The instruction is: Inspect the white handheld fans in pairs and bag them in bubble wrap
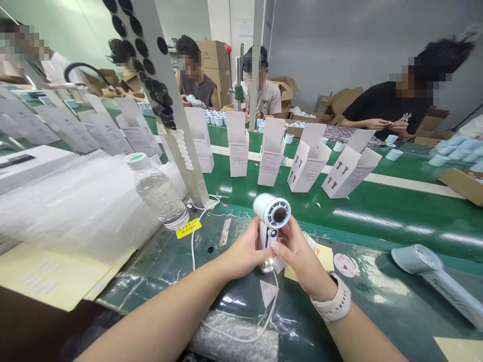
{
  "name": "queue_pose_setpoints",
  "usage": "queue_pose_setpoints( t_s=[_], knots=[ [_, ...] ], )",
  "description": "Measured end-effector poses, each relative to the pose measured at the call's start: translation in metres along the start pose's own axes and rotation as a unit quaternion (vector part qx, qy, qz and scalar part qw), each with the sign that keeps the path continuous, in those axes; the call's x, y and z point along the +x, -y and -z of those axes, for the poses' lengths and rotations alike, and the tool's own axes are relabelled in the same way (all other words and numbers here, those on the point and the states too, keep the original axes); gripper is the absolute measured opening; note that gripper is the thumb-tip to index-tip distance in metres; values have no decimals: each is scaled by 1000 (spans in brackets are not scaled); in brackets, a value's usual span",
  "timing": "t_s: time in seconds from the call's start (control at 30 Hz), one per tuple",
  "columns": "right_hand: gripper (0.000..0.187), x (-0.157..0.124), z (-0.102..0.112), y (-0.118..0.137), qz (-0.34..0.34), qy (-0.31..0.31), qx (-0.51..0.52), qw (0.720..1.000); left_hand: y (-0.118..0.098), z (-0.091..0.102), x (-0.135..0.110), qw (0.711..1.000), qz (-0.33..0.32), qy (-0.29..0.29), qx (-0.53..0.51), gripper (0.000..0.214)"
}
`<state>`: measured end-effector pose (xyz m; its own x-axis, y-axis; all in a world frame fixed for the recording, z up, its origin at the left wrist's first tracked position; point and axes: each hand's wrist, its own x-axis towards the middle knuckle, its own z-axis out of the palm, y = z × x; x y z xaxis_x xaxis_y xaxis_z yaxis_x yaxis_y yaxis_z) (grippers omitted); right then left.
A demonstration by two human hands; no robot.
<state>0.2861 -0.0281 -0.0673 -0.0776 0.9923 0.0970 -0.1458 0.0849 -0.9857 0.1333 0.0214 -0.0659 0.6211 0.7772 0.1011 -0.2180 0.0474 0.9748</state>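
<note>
Both my hands hold a small white handheld fan (272, 213) upright over the green work surface. My left hand (245, 251) wraps the handle from the left. My right hand (298, 256), with a pale watch at the wrist, grips the handle from the right, thumb near a button. A white cable (194, 241) runs from the base of the fan across the table and loops under my arms.
A water bottle (160, 193) stands left, beside a slanted metal post (177, 120) carrying black discs. Open white boxes (309, 158) line the green conveyor (377, 201). A second pale fan (433, 271) lies right. Several people work across the belt.
</note>
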Motion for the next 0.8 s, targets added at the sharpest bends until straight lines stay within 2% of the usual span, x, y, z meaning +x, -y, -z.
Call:
queue_pose_setpoints(
  t_s=[0.07,0.13,0.2,0.27,0.33,0.43,0.57,0.67,0.8],
  knots=[
    [73,0,4,1,-3,-42,-33,999,-3,4,0,986,-70,-113,103,43],
    [67,1,6,4,-9,-89,-55,994,-2,11,5,959,-72,-201,187,34],
    [61,2,7,5,-11,-121,-58,991,3,19,15,939,-12,-247,237,32],
    [57,3,8,5,-17,-141,-55,988,9,27,25,928,46,-270,254,35],
    [54,4,8,4,-24,-150,-67,986,12,31,30,925,55,-279,254,38],
    [51,4,11,0,-11,-154,-107,982,7,28,26,944,54,-230,231,43],
    [56,3,16,0,-1,-135,-113,984,-2,12,12,988,76,-88,104,55],
    [63,2,18,5,-1,-121,-75,990,-4,1,4,995,97,9,20,58],
    [57,-1,18,16,-9,-119,27,992,-6,-7,-3,989,94,94,-71,55]
  ],
)
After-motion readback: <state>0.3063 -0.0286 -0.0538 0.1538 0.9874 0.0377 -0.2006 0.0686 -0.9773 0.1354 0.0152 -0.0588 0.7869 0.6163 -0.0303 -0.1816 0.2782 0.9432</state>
